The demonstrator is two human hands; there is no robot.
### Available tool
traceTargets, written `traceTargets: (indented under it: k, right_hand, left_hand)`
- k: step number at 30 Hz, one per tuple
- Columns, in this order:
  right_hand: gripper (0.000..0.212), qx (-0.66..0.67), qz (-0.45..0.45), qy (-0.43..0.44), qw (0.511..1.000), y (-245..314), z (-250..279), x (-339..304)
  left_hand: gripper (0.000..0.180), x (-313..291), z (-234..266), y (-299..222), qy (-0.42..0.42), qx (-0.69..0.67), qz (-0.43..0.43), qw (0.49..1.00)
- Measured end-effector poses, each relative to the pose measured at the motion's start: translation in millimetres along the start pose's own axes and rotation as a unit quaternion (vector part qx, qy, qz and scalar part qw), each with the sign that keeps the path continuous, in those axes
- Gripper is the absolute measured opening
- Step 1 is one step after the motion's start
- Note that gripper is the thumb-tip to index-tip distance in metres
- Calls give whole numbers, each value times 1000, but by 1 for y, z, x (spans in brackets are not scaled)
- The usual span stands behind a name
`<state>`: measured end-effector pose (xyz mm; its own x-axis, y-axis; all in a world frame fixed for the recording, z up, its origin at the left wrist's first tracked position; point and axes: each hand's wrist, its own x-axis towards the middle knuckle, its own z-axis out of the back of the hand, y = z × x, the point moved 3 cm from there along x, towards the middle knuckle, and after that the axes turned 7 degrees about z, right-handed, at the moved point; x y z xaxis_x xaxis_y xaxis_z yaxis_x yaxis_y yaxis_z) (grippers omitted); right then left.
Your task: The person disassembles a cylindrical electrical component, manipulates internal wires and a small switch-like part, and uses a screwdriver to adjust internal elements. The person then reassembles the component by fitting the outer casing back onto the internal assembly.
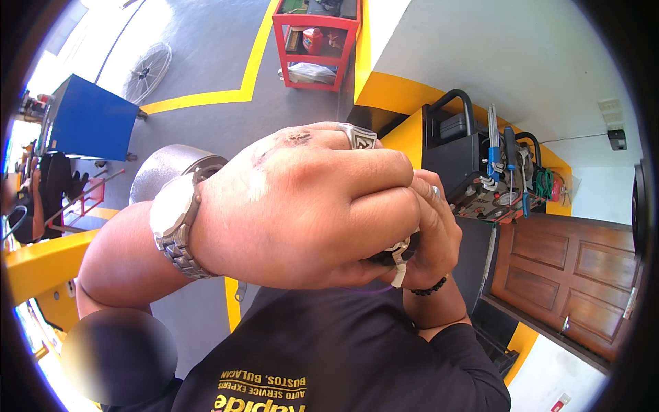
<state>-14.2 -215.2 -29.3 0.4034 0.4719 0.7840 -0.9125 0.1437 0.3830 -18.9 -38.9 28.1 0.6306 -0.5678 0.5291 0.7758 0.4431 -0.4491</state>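
My left hand (309, 206) fills the middle of the view, back toward me. It has a metal watch on the wrist and a ring, and its fingers are curled. Close against its fingertips is my right hand (438, 237), also curled, with a ring and a dark bead bracelet. Between them shows part of a small black-and-silver part (401, 248) with a pale tab. Most of this part is hidden by my fingers, so its kind cannot be told. A thin purple strand (371, 290) hangs just below. Behind my left wrist stands a grey metal cylinder (161, 168).
A black tool station (456, 154) with hanging tools is at the right, near a brown wooden door (549, 275). Farther off are a red shelf cart (316, 89), a blue cabinet (96, 120) and a spoked wheel (147, 72). A yellow beam (48, 261) runs along the left.
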Motion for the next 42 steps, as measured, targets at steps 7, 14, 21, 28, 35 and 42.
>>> traceTargets:
  k: [7, 14, 21, 28, 35, 42]
  right_hand:
    - [56, 15, 5, -69, 998, -5, -4, -15]
    - [45, 26, 22, 5, 999, -8, 4, -3]
    - [48, 149, 20, 88, 985, -20, 8, -4]
    - [51, 228, 16, 126, 965, -28, 10, -2]
    - [56, 215, -31, 51, 975, -22, 2, -14]
    - [52, 218, -41, 92, 971, -20, 4, -8]
  left_hand:
    - [50, 0, 0, -2, 8, -5, 6, 1000]
    - [54, -2, 2, -3, 17, -24, 4, 1000]
    - [57, 0, 2, -4, 49, -57, -3, 997]
    - [53, -1, -4, 0, 55, -112, 17, 992]
    - [48, 0, -6, 0, 66, -96, 13, 993]
    - [50, -1, -8, 3, 57, -86, -1, 995]
